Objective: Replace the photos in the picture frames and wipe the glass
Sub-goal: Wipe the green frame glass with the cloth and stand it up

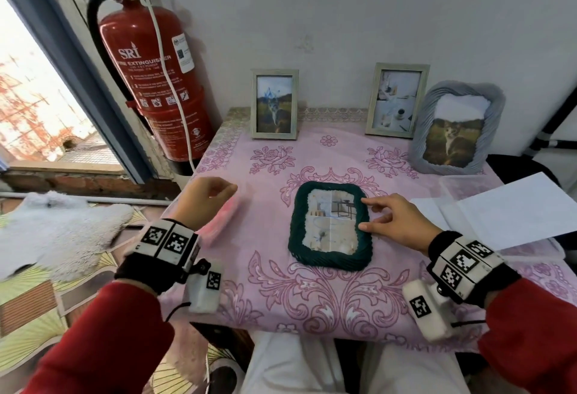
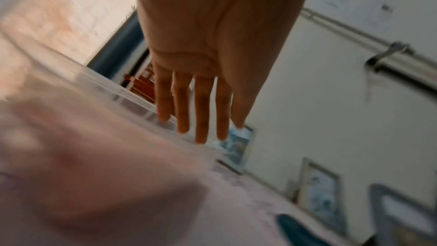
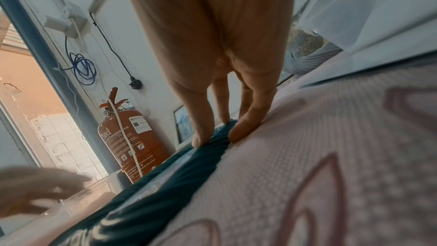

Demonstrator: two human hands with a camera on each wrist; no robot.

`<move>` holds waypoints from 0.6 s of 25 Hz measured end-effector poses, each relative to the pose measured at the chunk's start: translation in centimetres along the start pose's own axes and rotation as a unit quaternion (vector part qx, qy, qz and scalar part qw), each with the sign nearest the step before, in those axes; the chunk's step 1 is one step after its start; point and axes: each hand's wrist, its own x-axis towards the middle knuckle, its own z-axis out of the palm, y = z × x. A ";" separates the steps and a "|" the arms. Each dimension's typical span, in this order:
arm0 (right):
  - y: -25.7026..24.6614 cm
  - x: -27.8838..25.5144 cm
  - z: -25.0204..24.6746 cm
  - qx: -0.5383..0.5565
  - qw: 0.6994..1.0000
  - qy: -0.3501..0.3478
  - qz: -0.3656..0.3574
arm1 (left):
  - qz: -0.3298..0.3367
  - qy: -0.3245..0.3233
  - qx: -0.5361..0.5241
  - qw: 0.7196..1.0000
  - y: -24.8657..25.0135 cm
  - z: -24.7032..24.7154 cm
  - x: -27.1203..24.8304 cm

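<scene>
Our right hand (image 1: 395,222) steadies the dark-green ruffled picture frame (image 1: 330,225) flat on the counter (image 1: 390,284), fingertips (image 3: 201,140) pressing its edge; our left hand (image 1: 204,198), fingers straight and empty, reaches for the pink cloth (image 1: 220,222) (blurred).

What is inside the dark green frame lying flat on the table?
The dark green frame holds a pale collage photo of room interiors. Its back is hidden against the tablecloth.

Red fire extinguisher (image 1: 153,81): white "SRI", "FIRE EXTINGUISHER"; smaller print unreadable.

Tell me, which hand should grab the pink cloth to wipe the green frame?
Probably the left hand: it hovers right over the pink cloth, while the right hand already steadies the green frame.
</scene>
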 end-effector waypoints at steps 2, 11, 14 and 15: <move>0.1 0.0 0.0 0.002 1.000 -0.002 0.000 | -0.024 -0.084 0.095 0.992 -2.1 -0.6 -0.3; 0.0 -0.3 0.0 0.020 1.000 0.001 0.005 | -0.010 -0.047 0.140 0.989 -3.9 -0.1 -0.2; -0.1 -0.3 0.0 0.019 1.000 0.005 0.004 | -0.012 0.008 0.089 0.996 -4.1 -0.3 -0.3; -0.1 -0.3 0.0 0.020 1.000 0.004 0.004 | -0.006 0.022 0.078 0.997 -4.1 -0.4 -0.4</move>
